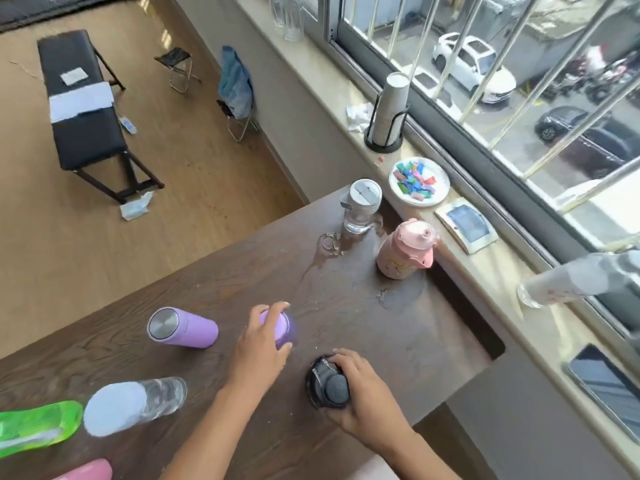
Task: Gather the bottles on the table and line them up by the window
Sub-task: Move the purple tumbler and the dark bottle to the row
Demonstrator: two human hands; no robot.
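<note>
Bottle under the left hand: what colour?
Purple bottle, gripped by the left hand; head view, the only one.

1. one view only, worn on the person's head, looking steeply down and forward over the dark wooden table [346, 323].
2. it faces along the windowsill [485, 271], window on its right.
3. close enough that both forearms enter from the bottom edge.

Both bare forearms reach forward. The left hand [262, 337] curls its fingers in a closed grip; the right hand [360, 386] clasps likewise, fingers wrapped.
</note>
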